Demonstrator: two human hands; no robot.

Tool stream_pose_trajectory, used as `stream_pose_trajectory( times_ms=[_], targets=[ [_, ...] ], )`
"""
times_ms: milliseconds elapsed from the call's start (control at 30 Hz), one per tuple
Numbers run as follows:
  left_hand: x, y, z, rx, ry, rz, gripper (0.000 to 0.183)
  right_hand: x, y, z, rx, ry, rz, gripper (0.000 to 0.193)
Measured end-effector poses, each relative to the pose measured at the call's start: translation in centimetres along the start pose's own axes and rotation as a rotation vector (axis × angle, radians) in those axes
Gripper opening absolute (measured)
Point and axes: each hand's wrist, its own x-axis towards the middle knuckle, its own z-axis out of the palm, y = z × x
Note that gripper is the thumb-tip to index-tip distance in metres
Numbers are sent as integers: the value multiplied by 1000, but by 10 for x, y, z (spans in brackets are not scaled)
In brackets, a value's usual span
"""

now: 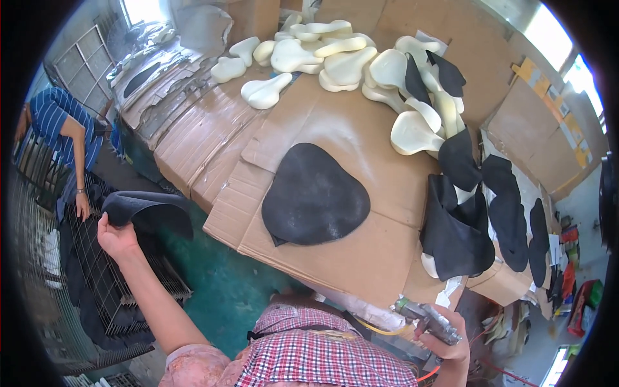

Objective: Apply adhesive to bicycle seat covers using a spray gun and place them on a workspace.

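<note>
Checked apron (329, 355), foreground, 6 o'clock; left hand (118, 242), toward 9 o'clock, its fingers pinching the edge of a curled black sheet (148, 208) held clear of the counter (219, 155); right hand (454, 349), between 4 and 5 o'clock, its fingers wrapped around a metal spray gun (435, 322); rounded black piece (316, 193), lying flat at the dial's centre on the cardboard-covered counter; pale saddle-shaped pads (293, 57), heaped from 12 to 2 o'clock; draped black pieces (454, 226), 3 o'clock; wire rack (109, 277), 8 o'clock; co-worker in striped shirt (61, 122), between 9 and 10 o'clock, bending.
</note>
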Motion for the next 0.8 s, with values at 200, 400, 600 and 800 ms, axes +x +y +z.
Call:
stream_pose_trajectory(
  times_ms=[200,400,600,800],
  targets=[
    [11,11,2,14,-1,86,32,2,2,-4,28,283,-81,57],
    [23,12,-4,15,-24,59,32,1,3,-2,63,74,-30,56],
    [59,-7,-23,-31,-73,-14,41,13,12,-6,51,259,-181,55],
    [96,4,-65,0,85,116,35,13,32,-5,53,149,-212,58]
  ],
)
